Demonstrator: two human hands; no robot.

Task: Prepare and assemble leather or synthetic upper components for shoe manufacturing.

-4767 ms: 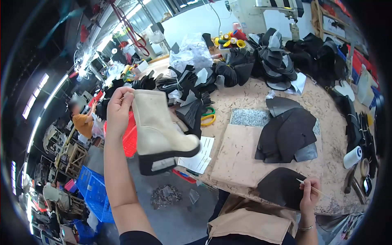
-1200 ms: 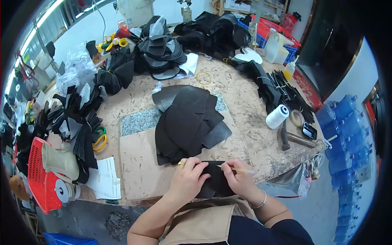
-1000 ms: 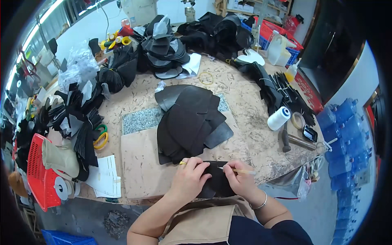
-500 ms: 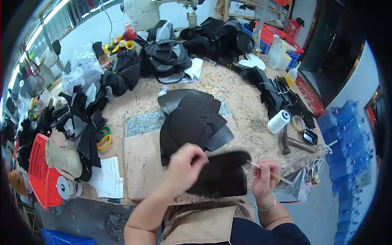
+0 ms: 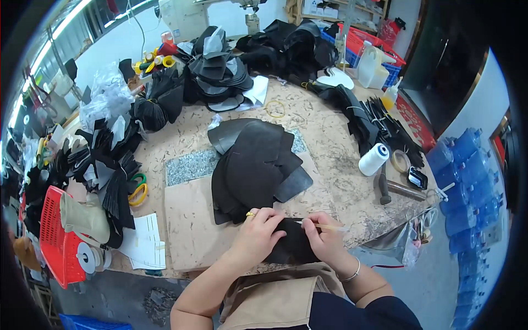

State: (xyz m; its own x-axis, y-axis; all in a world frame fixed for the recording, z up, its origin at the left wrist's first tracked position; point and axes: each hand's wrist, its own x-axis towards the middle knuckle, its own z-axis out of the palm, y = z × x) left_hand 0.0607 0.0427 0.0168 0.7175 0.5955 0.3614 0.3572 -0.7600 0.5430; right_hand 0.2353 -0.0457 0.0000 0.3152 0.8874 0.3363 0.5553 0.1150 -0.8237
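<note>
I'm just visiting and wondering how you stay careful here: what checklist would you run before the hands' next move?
1. Left fingers touching the black piece: ok.
2. Right fingers holding the pale pen-like tool: ok.
3. Tool tip touching the piece: cannot tell, too small.
4. Hammer clear of both hands: ok, off to the right.
5. Pile of black pieces evenly squared: not ok, edges fanned out.

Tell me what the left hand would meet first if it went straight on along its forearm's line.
Beyond the matte black sheet it holds, the left hand would probably first meet the loose pile of overlapping black, leather-like pieces; depth between them is unclear.
</note>
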